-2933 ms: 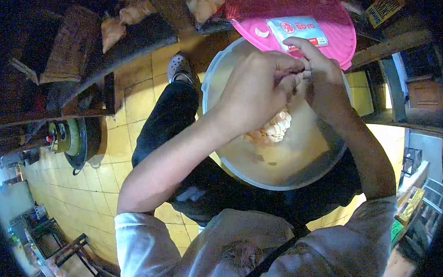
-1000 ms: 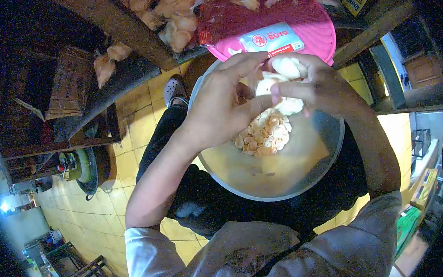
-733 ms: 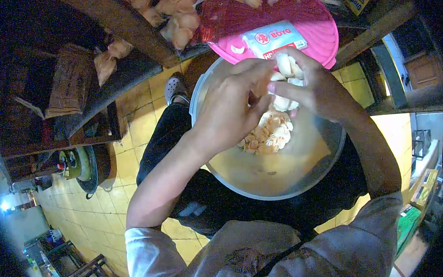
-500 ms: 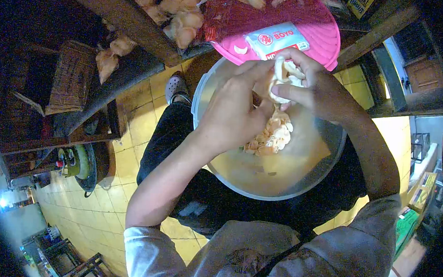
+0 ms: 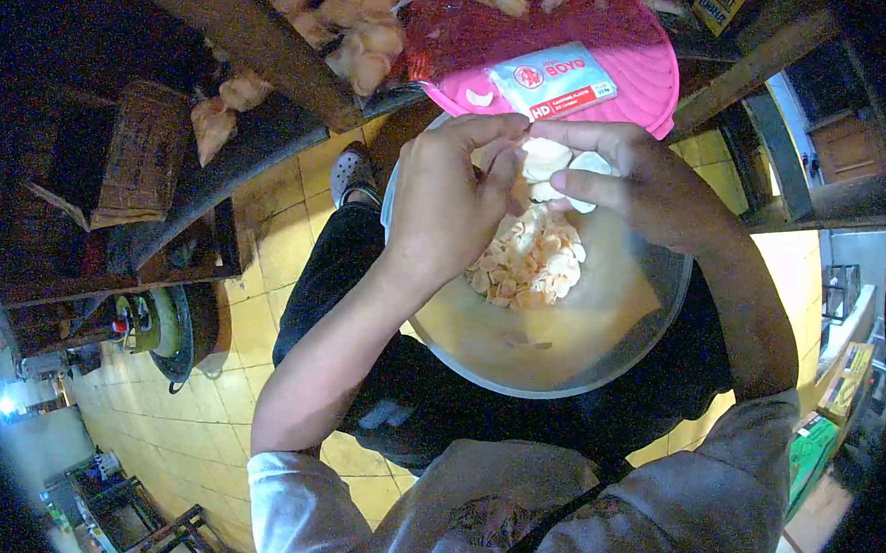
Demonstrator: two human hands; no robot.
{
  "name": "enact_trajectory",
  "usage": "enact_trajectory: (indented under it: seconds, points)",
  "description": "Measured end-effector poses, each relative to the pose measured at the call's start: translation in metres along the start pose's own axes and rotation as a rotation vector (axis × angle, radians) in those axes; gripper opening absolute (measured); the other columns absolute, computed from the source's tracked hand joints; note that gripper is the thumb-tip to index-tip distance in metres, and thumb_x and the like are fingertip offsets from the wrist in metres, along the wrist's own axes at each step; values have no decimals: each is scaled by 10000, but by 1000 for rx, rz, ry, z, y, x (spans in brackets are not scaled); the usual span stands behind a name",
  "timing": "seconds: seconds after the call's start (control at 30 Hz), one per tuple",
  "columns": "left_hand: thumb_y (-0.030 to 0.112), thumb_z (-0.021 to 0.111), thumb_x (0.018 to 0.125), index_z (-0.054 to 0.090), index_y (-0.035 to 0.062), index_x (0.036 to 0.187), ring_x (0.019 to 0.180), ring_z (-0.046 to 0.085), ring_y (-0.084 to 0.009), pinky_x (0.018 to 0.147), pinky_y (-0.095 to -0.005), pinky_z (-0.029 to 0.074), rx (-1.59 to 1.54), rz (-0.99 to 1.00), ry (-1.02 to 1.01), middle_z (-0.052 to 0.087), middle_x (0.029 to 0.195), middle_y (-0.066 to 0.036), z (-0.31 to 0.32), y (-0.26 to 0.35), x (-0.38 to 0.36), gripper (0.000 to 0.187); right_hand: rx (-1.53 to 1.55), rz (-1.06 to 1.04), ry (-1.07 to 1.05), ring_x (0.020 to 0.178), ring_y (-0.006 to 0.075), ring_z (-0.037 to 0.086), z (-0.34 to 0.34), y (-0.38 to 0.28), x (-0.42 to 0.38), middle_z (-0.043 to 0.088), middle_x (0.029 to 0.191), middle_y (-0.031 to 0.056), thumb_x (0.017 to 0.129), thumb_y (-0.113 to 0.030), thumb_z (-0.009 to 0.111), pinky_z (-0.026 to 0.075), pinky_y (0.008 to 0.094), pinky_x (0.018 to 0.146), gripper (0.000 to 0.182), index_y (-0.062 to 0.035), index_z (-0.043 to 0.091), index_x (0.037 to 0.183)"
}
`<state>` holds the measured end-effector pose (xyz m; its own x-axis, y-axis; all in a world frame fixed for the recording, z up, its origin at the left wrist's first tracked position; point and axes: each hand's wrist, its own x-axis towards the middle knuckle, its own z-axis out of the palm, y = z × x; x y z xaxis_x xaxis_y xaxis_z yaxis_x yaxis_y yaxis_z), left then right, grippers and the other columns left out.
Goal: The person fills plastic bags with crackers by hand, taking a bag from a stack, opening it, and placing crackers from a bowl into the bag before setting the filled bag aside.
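Note:
My right hand (image 5: 648, 192) has closed around several pale, round, thin chips (image 5: 546, 162), with its thumb pressed over them. Beside it, my left hand (image 5: 447, 202) is curled, its fingertips meeting the right hand's fingertips at the chips' left edge. What the left fingers pinch is hidden, and I cannot tell what it is. Both hands are over a wide translucent tub (image 5: 547, 393) resting between my legs. A heap of similar chips (image 5: 529, 261) lies in the tub below the hands.
A pink lid (image 5: 453, 90) lies beyond the tub, bearing a white-and-blue BOYO packet (image 5: 564, 78) and one loose chip. Bags of chips (image 5: 367, 52) sit on the wooden shelf at top. An opened cardboard box (image 5: 144, 156) is at left. Yellow tiles (image 5: 250, 326) cover the floor.
My left hand has shifted slightly left and up, and its fingers have come off the heap, leaving more of it visible. In my right hand the chips now face flatter toward the camera.

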<state>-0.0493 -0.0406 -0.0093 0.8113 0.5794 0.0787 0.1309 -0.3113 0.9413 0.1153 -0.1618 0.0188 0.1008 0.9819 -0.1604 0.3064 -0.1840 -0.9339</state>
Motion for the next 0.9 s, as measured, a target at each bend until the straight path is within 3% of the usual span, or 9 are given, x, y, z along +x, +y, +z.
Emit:
enact_trajectory:
  seconds: [0.07,0.13,0.23,0.37,0.4,0.47,0.7,0.83,0.9]
  points:
    - [138,611,944,627,-40,1164,661,686,-153,505,-249,506,48,15,3,692,953,-108,2,-1,-1,284,-62,-9,-38,1054,179,606,1,6,1,666,1079,102,827,-124,668,446,319,951,501,47,514,1272]
    - [119,611,941,627,-39,1166,657,680,-150,514,-254,516,96,30,3,690,972,-106,6,4,-2,275,-305,-192,133,935,262,661,8,19,3,681,939,165,819,-181,666,504,370,846,399,23,553,1143]
    - [70,594,936,630,-34,1164,686,675,-147,555,-268,549,-137,-1,-116,689,993,-98,11,13,-3,254,-334,-141,128,963,272,660,5,6,-6,681,941,172,803,-133,688,502,388,856,411,15,529,1152]
    - [11,568,919,634,-27,1161,735,676,-148,600,-278,573,40,-100,-108,692,982,-88,4,9,0,254,-227,-193,87,1011,192,627,9,10,-3,654,1065,125,829,-27,657,495,329,854,461,-20,457,1244]
    - [0,566,913,636,-25,1160,740,678,-147,601,-280,574,62,-120,-90,692,977,-83,3,7,1,258,-22,-83,60,1012,197,625,7,5,-4,647,1067,120,825,-26,664,503,330,848,466,-21,454,1240]
    - [16,562,920,635,-14,1170,725,679,-144,572,-267,555,66,-93,-66,692,974,-78,2,7,1,263,182,26,34,1013,201,624,4,3,-4,639,1068,115,820,-26,671,512,331,843,470,-22,452,1237]
    - [154,546,971,614,33,1228,687,690,-148,468,-217,444,-169,-183,-141,693,964,-68,3,19,0,293,-233,-198,211,975,265,666,7,13,-4,673,1028,209,789,-78,691,522,383,811,460,9,471,1184]
    - [98,590,922,637,-51,1143,668,708,-186,544,-267,528,-240,-263,-126,697,935,-147,1,26,2,270,-282,-283,289,951,292,681,13,14,-5,667,1020,221,802,-67,676,547,388,800,446,3,487,1199]
    - [118,590,931,636,-51,1147,650,706,-186,541,-271,530,-63,-151,-76,696,941,-149,0,19,2,277,-143,-271,302,920,304,686,15,13,-3,663,1026,225,813,-59,661,553,388,798,417,8,500,1191]
